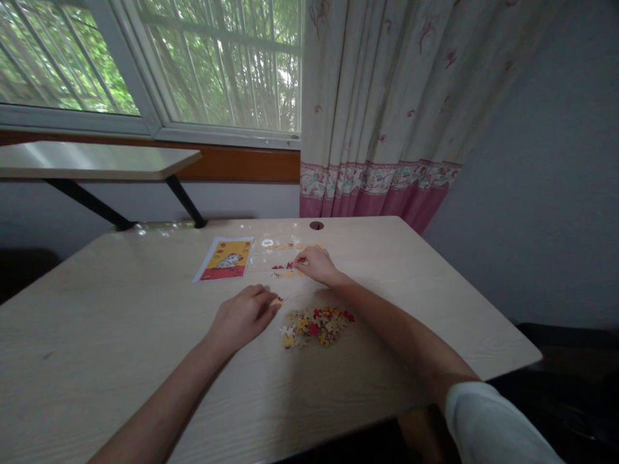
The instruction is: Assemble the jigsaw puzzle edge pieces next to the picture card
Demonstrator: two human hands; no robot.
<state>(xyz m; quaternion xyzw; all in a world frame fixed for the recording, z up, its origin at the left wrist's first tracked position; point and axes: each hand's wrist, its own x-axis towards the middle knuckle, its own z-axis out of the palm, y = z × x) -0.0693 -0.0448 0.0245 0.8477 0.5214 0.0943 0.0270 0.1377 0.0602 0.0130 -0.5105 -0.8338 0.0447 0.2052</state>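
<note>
My left hand (245, 316) rests low over the table, its thumb and forefinger closed on a small yellow-and-red jigsaw puzzle piece (278, 301). Farther off, my right hand (316, 264) is pinched at the right end of a short row of red puzzle pieces (280, 266), its fingertips on a small piece that they partly cover. A row of yellow pieces (283, 246) lies beyond it, and another row of pale and yellow pieces (285, 274) lies just nearer. Between my forearms is a loose heap of mixed puzzle pieces (314, 327), some plain wood-coloured.
A printed picture (226, 260) of a spotted dog on yellow and red lies left of the rows. The pale wooden table (120, 322) has a round cable hole (316, 225) near its back edge. A raised shelf (97, 161) stands at back left; a curtain (372, 129) hangs behind.
</note>
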